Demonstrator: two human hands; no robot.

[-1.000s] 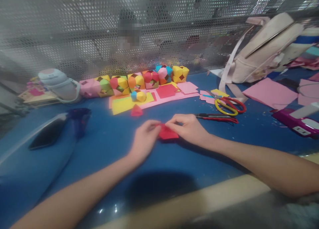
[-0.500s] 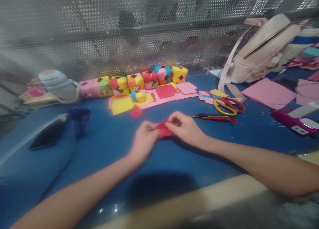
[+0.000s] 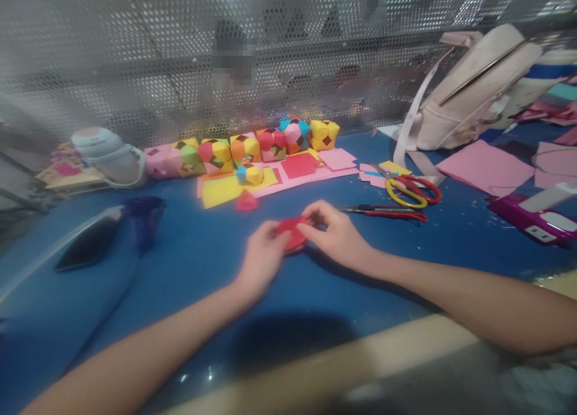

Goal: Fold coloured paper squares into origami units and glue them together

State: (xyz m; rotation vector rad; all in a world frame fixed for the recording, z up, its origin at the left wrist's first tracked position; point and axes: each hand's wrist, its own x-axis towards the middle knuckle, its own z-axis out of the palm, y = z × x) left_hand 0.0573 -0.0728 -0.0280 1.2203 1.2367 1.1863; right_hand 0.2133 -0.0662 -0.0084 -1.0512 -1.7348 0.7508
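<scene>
A small folded piece of red paper (image 3: 292, 234) is between my hands, a little above the blue table. My left hand (image 3: 265, 254) grips its left side, thumb on top. The right side is pinched by my right hand (image 3: 331, 231) with thumb and bent fingers. Just beyond them lies a small folded red paper piece (image 3: 247, 201). Behind it are sheets of yellow paper (image 3: 220, 189) and red paper (image 3: 300, 165), with a small blue and yellow folded paper piece (image 3: 249, 175) on top. The underside of the held paper is hidden.
Several colourful folded paper balls (image 3: 273, 144) line the back by a perforated metal screen (image 3: 189, 60). Scissors (image 3: 406, 192) and a craft knife (image 3: 387, 212) lie right of my hands. A backpack (image 3: 469, 90), pink paper (image 3: 487, 168) and a purple device (image 3: 532, 219) are farther right; a phone (image 3: 88, 246) lies left.
The red paper has shifted slightly left and now looks more rounded between my fingers. Both hands keep hold of it. Things on the table stay where they were.
</scene>
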